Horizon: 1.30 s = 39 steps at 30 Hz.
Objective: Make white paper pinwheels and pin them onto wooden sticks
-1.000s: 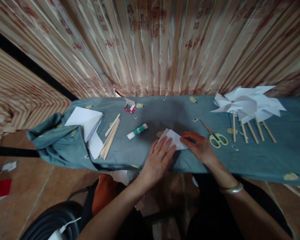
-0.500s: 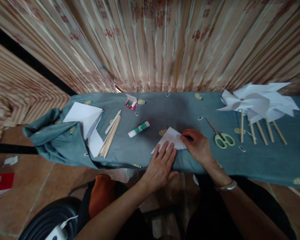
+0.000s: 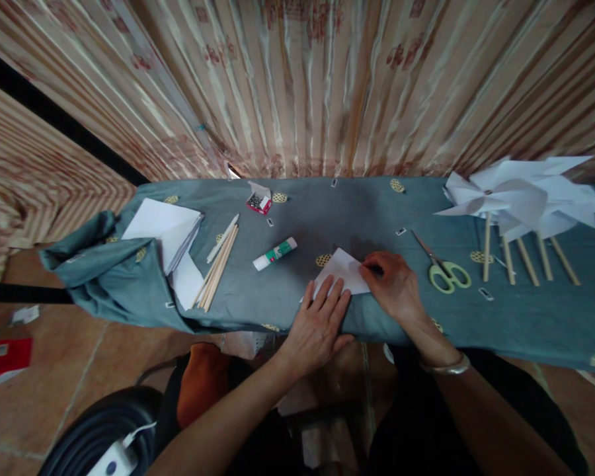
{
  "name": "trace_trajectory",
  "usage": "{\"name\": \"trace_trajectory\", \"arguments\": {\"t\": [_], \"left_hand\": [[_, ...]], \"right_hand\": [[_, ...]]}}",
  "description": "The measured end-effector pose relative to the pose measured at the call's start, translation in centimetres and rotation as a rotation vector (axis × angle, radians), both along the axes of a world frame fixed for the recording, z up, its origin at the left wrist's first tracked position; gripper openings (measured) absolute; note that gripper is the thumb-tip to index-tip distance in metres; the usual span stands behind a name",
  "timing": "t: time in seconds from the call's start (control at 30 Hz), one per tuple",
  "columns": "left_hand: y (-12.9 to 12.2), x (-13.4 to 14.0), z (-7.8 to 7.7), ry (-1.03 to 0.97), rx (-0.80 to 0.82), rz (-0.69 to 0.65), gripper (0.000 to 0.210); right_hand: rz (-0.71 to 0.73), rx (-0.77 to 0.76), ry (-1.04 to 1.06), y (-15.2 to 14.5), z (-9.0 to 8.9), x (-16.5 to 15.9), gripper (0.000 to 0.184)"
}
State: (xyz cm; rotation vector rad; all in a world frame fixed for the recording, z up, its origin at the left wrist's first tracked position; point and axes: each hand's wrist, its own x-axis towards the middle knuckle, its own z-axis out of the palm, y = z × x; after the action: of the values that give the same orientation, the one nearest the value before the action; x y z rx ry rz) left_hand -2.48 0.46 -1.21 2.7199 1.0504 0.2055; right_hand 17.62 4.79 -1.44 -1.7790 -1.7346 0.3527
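A white sheet of paper folded into a triangle (image 3: 344, 268) lies near the front edge of the cloth-covered table. Flat on its left part rests my left hand (image 3: 321, 317), fingers stretched out. My right hand (image 3: 391, 281) pinches the paper's right corner between thumb and fingers. A glue stick (image 3: 275, 254) with a green label lies to the left of the paper. To the right of my right hand are scissors (image 3: 443, 268) with pale green handles.
White paper pinwheels (image 3: 515, 192) on wooden sticks lie at the right. At the left are a stack of white paper (image 3: 161, 228), several wooden sticks (image 3: 219, 271), a white pen (image 3: 223, 239) and a small open box (image 3: 259, 199) of metal bits. A curtain (image 3: 297, 86) hangs behind the table (image 3: 357, 211).
My left hand has shifted very slightly over the paper, while my right hand keeps hold of the corner. The camera view has moved a little.
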Motion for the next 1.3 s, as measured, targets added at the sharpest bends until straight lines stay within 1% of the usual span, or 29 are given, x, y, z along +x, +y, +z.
{"name": "trace_trajectory", "arguments": {"t": [0.23, 0.53, 0.8, 0.87, 0.97, 1.1, 1.2, 1.3], "left_hand": [[0.0, 0.0, -0.1, 0.011, -0.022, -0.002, 0.079], [0.0, -0.1, -0.3, 0.006, -0.001, -0.002, 0.081], [0.1, -0.1, -0.4, 0.049, 0.026, -0.007, 0.081], [0.1, -0.1, -0.5, 0.053, 0.036, -0.010, 0.081], [0.2, 0.0, -0.6, 0.055, 0.048, -0.008, 0.081], [0.2, 0.0, -0.7, 0.058, 0.047, -0.008, 0.081], [0.2, 0.0, -0.8, 0.060, 0.038, -0.005, 0.082], [0.2, -0.1, -0.8, 0.055, 0.031, -0.003, 0.080]], "right_hand": [[-0.005, 0.013, -0.043, 0.0, 0.1, -0.2, 0.015], [0.001, 0.016, -0.074, 0.1, -0.2, -0.2, 0.015], [-0.005, 0.080, -0.120, 0.0, -0.4, 0.0, 0.016], [-0.001, 0.104, -0.157, -0.2, -0.4, 0.1, 0.020], [0.015, 0.139, -0.243, -0.7, -0.3, 0.0, 0.033], [0.043, 0.192, -0.356, -1.9, -0.2, -1.1, 0.049], [0.048, 0.217, -0.382, -2.8, -0.6, -1.8, 0.053], [0.030, 0.213, -0.386, -3.6, -1.2, -1.3, 0.056]]}}
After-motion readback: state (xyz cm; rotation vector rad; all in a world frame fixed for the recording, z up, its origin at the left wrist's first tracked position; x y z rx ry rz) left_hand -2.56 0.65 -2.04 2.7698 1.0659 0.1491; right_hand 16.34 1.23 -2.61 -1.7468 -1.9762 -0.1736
